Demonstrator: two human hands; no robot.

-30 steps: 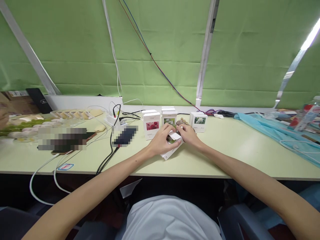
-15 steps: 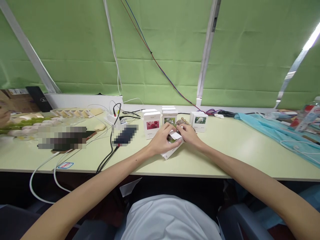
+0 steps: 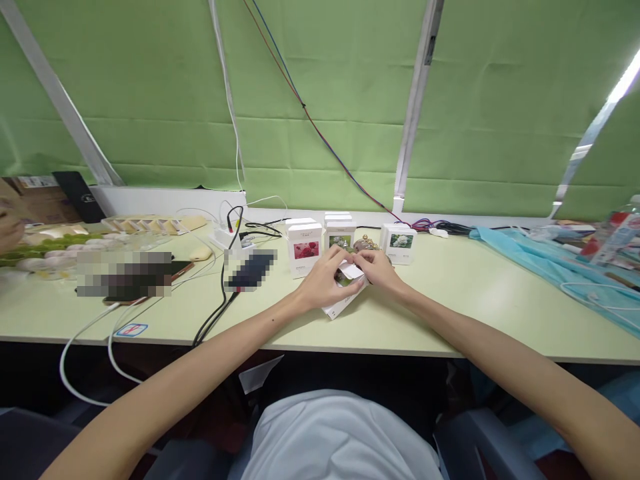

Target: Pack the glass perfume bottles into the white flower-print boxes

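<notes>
White carton point(image 3: 337, 309) sits askew mid-tabletop point(image 3: 400, 330), toward the near edge; I cannot tell whether its base lies flat. Left hand point(image 3: 326, 280) is wrapped round it, thumb on the near side, fingers over the far; I read that as bracing. Right hand point(image 3: 379, 268) has fingertips gathered at the far end of a pale panel point(image 3: 351, 271) on the carton, probably to control that edge; from my remote feed I cannot tell whether they pinch it. Just beyond: a gold-trimmed object point(image 3: 368, 243), partly hidden. Farther, upright: red-flower box point(image 3: 306, 248) left, middle box point(image 3: 340, 229), white-flower box point(image 3: 400, 245) right, fronts facing near, presumably so the pictures show. Farthest, dark cables point(image 3: 454, 228) along the far edge, kept clear of the hands, I'd judge; green cloth point(image 3: 320, 160) behind.
</notes>
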